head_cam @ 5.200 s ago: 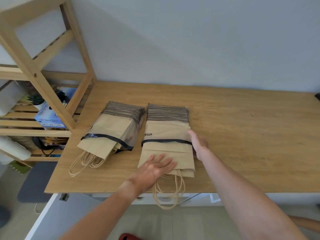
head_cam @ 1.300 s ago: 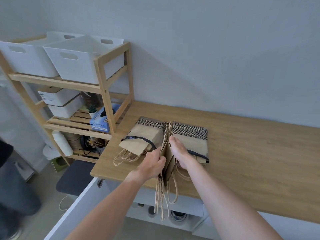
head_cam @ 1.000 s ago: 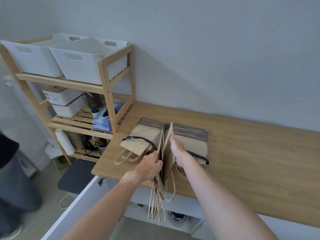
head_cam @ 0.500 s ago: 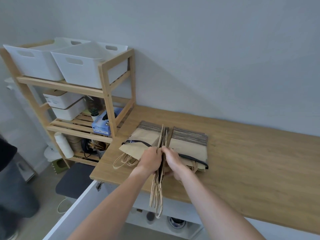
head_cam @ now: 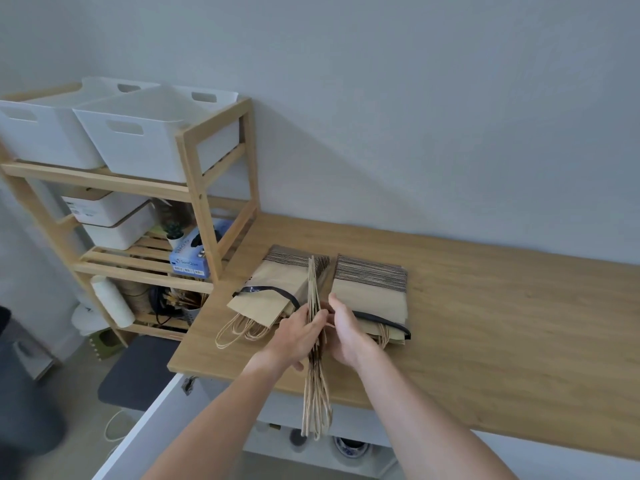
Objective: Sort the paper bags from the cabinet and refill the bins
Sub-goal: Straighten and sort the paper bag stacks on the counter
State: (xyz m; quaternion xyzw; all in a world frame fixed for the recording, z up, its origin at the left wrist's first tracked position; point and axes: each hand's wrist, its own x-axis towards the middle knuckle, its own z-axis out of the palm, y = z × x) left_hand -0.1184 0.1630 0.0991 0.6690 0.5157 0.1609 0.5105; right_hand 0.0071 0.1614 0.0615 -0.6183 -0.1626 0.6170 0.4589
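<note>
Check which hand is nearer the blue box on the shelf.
Left. The left hand grips the upright bags on the side facing the blue box; the right hand holds them from the far side.

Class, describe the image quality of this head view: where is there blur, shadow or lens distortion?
Head view: soft, even light; the wooden shelf throws a shadow on the wall; the dark figure at the left edge is motion-blurred; the tabletop edge slants from wide-angle distortion.

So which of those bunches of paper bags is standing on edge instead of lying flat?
The middle bunch, pinched upright between the left hand and right hand, handles dangling over the table edge. The left bundle and right bundle lie flat, each banded.
</note>
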